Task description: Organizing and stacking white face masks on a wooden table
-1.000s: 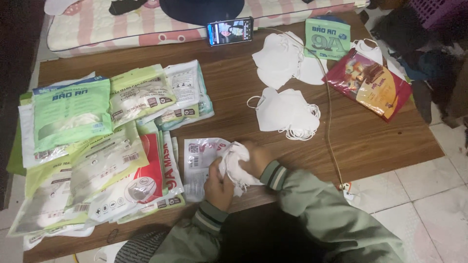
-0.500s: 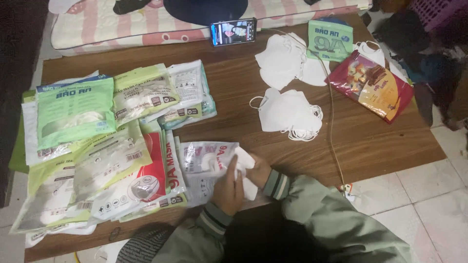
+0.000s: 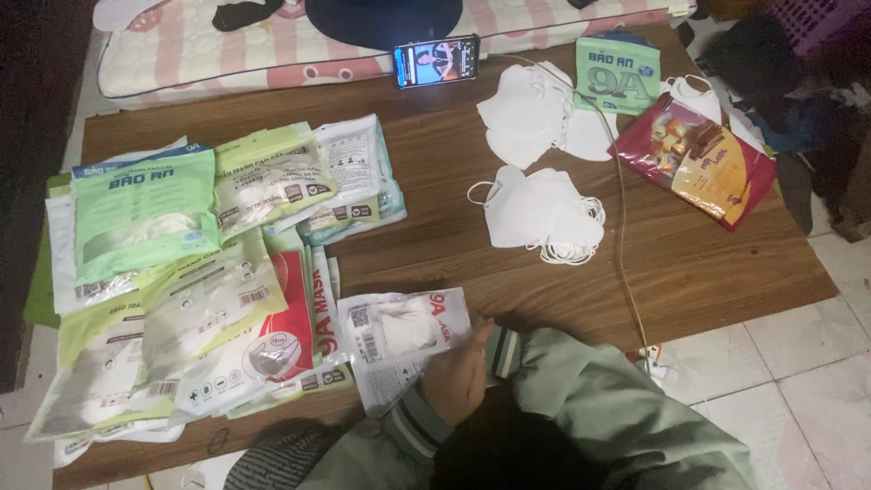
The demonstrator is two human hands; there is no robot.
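Two hands meet at the near edge of the bench [image 3: 435, 218], both in green sleeves with striped cuffs. The left hand [image 3: 456, 377] lies on the right end of a clear pouch [image 3: 399, 338] with a white mask inside it; its fingers are bent over the pouch edge, but whether they pinch it or only press on it cannot be told. The right hand [image 3: 485, 334] is almost wholly hidden behind the left, with only a bit of it showing beside its cuff, so the state of its fingers cannot be told either. The pouch lies flat near the front edge, just right of a big heap of packs [image 3: 181, 290], green, white and red, that overlap across the left half of the bench.

Farther back, well apart from the hands, a small stack of loose white masks [image 3: 544, 213] sits in the middle of the bench, ear loops spilling to its right. More masks [image 3: 531, 113] lie behind it, near a green pack [image 3: 619, 73] standing at the far edge. A red snack bag [image 3: 694, 159] lies at the right. A phone [image 3: 436, 61] with a lit screen rests at the far edge, and a thin cable [image 3: 621, 227] runs across the bench toward the near right corner
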